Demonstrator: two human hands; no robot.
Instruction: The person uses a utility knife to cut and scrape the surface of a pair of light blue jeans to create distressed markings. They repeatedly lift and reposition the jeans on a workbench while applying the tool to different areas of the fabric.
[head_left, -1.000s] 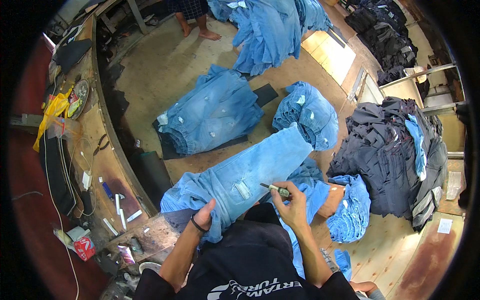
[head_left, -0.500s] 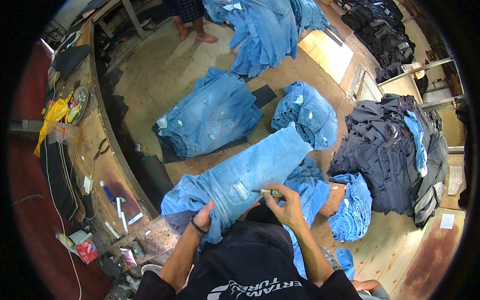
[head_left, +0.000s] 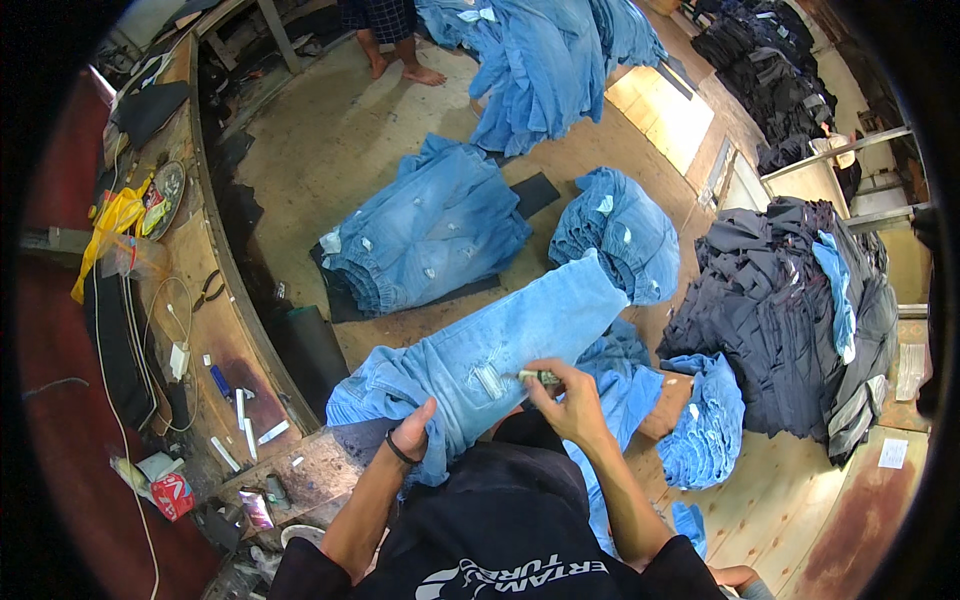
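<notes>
A light blue pair of jeans (head_left: 540, 320) lies stretched across in front of me, with a frayed, ripped patch (head_left: 489, 382) on its upper face. My left hand (head_left: 412, 432) is closed on the bunched near edge of the denim, thumb on top. Between the thumb and fingers of my right hand (head_left: 575, 402) is a small slim tool (head_left: 541, 377) with a pale, mottled handle and a thin dark tip. That tip points left, close by the ripped patch; whether it touches the cloth I cannot tell. The far leg end extends up to the right.
Stacks of blue jeans (head_left: 430, 235) lie on the floor ahead, with a rolled-looking pile (head_left: 620, 240) beside them. Dark trousers (head_left: 760, 300) are heaped at right. A wooden bench (head_left: 215, 320) on the left carries pliers (head_left: 209, 290) and white sticks (head_left: 250, 437). Another person's bare feet (head_left: 424, 75) stand far off.
My right hand with the small tool has shifted slightly up beside the ripped patch. My left hand keeps its hold on the jeans. The whole view has moved a little.
</notes>
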